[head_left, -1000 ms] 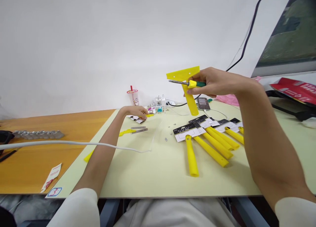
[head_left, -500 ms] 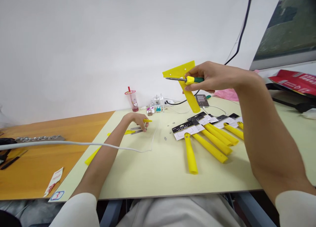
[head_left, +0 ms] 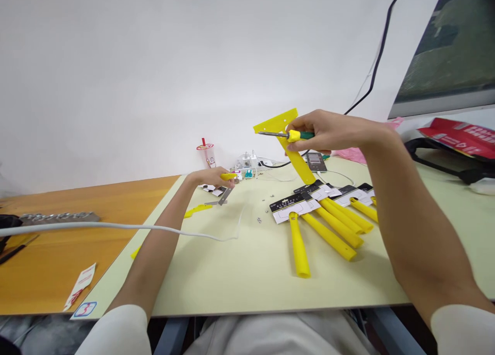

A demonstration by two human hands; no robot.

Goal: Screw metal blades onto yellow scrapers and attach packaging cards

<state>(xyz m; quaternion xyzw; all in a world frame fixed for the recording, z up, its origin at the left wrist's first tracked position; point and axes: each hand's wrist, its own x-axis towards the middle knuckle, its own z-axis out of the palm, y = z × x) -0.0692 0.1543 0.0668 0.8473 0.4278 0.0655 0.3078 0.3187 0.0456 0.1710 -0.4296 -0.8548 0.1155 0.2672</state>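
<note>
My right hand (head_left: pixel 328 131) is raised over the table, closed around a screwdriver (head_left: pixel 296 135) with a green and yellow handle. The same hand grips a yellow T-shaped plastic scraper (head_left: pixel 296 162), with small holes along its wide head. At the far left part of the table, my left hand (head_left: pixel 211 176) is closed on a small yellow plastic strip (head_left: pixel 228 176) and a thin metal blade (head_left: pixel 225 195) that slants down below the fingers. Under it lie another metal strip (head_left: pixel 212 203) and a yellow piece (head_left: pixel 198 209). The left fingertips are partly hidden.
Several yellow handles (head_left: pixel 299 247) with black-and-white cards (head_left: pixel 292 206) lie at the right. Small metal screws or nuts (head_left: pixel 259 220) sit mid-table. A cup with a straw (head_left: pixel 207 154), plugs (head_left: pixel 247 162) and a phone-like device (head_left: pixel 316 162) stand behind. A white cable (head_left: pixel 154 225) crosses the left arm.
My left hand has risen slightly from the table, with a metal blade now hanging from it. My right hand has come down a little with the screwdriver and scraper.
</note>
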